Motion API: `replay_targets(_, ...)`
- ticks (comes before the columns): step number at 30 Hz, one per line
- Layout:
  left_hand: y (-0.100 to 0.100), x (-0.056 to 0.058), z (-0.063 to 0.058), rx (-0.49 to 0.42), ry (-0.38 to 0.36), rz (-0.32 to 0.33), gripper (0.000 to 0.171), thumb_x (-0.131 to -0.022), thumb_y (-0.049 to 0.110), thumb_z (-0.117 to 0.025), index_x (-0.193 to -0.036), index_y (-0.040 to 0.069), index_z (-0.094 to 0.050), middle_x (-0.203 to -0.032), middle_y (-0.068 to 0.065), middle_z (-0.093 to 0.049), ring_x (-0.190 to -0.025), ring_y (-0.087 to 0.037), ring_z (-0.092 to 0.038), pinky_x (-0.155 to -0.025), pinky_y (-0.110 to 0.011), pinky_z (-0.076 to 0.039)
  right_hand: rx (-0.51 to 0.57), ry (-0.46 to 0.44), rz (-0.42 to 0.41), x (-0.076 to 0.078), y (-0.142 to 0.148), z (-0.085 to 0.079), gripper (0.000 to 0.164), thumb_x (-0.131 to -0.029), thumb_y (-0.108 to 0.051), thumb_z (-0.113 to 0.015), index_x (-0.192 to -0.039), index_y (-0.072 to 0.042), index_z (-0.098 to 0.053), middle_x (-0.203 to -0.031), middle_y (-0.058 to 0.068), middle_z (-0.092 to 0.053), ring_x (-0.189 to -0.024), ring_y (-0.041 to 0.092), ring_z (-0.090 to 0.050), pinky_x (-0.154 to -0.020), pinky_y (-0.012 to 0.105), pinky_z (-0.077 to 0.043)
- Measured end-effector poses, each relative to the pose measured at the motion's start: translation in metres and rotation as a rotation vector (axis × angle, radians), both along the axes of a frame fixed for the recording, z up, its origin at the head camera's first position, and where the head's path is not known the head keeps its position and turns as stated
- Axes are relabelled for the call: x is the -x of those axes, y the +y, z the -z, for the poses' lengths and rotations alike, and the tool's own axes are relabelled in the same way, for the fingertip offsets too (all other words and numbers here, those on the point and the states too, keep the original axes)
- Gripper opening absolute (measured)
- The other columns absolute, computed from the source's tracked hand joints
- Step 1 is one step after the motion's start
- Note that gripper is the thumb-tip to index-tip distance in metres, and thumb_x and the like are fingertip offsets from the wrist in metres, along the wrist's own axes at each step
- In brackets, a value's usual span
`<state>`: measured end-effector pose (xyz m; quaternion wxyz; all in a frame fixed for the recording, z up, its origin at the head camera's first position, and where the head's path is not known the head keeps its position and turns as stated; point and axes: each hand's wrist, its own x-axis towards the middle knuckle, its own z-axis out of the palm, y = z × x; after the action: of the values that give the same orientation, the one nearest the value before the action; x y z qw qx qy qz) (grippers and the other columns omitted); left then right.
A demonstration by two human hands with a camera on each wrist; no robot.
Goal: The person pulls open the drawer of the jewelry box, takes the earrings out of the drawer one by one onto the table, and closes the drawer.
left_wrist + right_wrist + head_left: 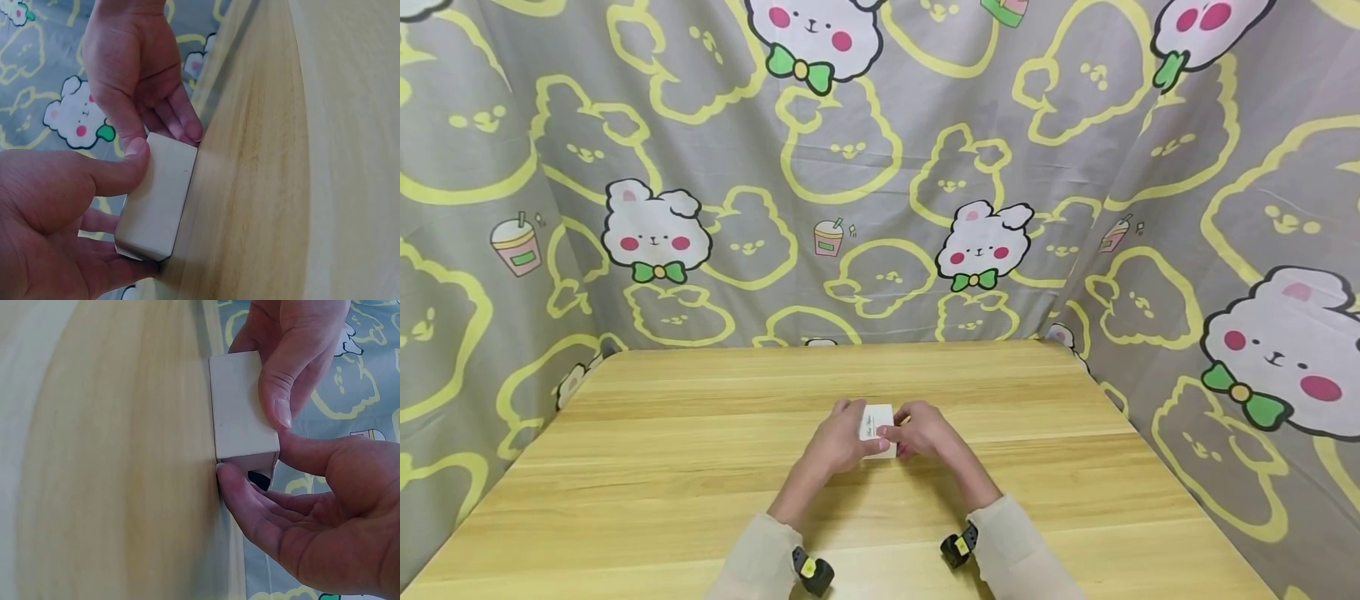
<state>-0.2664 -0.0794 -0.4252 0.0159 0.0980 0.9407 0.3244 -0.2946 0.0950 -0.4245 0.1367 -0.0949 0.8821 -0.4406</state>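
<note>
Sitting between left and right fingers — white box.

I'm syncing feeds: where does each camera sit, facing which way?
Head: worn on the head, facing forward and down at the wooden table and cartoon-rabbit curtain; left hand, right hand, sleeves show.
Left wrist: on that wrist, facing the white cardboard box; both hands show.
Right wrist: on that wrist, facing the same box; both hands show.
Wrist views share the box and both hands.
</note>
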Motion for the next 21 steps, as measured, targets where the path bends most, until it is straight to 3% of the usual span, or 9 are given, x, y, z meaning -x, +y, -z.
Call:
replay_targets(8,-0.0016,-0.0009,0.0018,-0.010,0.040,0.015,0.079,-0.086,0.031,-0.082,-0.144,-0.009,-0.045,-0.130,-0.019,-0.057,-0.097,-0.026,-0.057,-0.092,-0.048,-0.050,0.013,-0.013,0.002,-0.0006,-0.0024,0.0009,0.033,-0.094,-0.019,-0.074,-0.111,0.008,-0.066,-0.079,0.012,-0.070,-0.063,0.021,-0.071,-0.062,0.033,-0.059)
replay_targets(15,0.0002,-0.0016,0.0006,-0.016,0.016,-0.007,0.086,-0.086,0.034,-0.082,-0.146,-0.011,-0.040,-0.142,-0.025,-0.049,-0.100,-0.029,-0.057,-0.095,-0.049,-0.050,0.007,-0.009,0.013,-0.0010,-0.0013,0.0013,0.033,-0.095,-0.019,-0.073,-0.112,0.008,-0.066,-0.079,0.011,-0.070,-0.063,0.020,-0.070,-0.062,0.032,-0.059)
replay_targets(21,0.0016,-0.0005,0.0013,-0.007,0.011,-0.024,0.087,-0.086,0.035,-0.083,-0.146,-0.010,-0.040,-0.141,-0.024,-0.049,-0.097,-0.027,-0.057,-0.091,-0.046,-0.050,0.032,-0.011,0.010,-0.0009,-0.0003,0.0011,0.032,-0.095,-0.016,-0.073,-0.113,0.010,-0.064,-0.080,0.012,-0.070,-0.064,0.021,-0.070,-0.062,0.033,-0.060)
